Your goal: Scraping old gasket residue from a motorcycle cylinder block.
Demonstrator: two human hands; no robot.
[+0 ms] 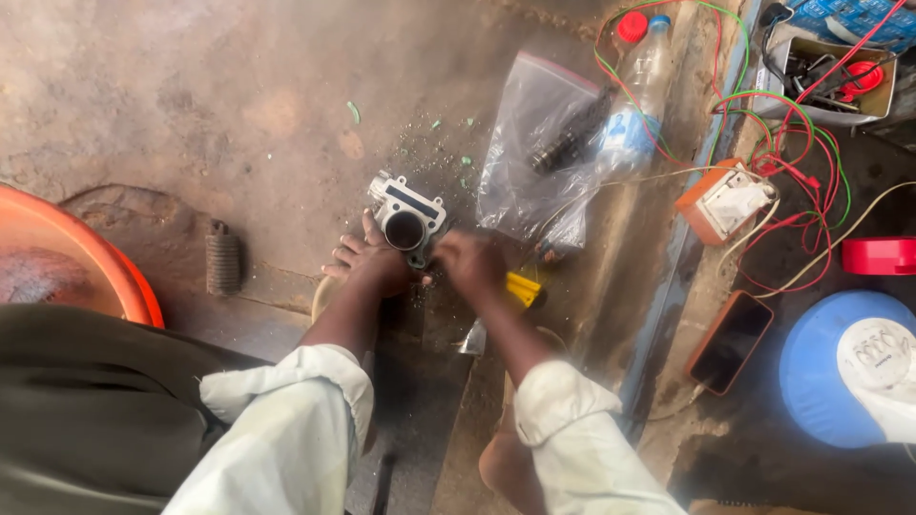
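Observation:
A grey metal engine cylinder block (408,217) with a round bore lies on the dirt floor. My left hand (367,262) rests against its lower left side, fingers spread and thumb up along the casting, steadying it. My right hand (470,265) is blurred and curled at the block's lower right corner; whether it grips anything is unclear. A yellow-handled tool (523,288) lies just behind that hand, and a small metal piece (474,337) sits under my forearm.
A clear plastic bag (534,153) holding dark parts and a plastic bottle (637,91) lie behind the block. A coil spring (223,259) and an orange basin (67,257) are at left. Tangled wires (778,133), a phone (730,341) and a blue lid (821,367) are at right.

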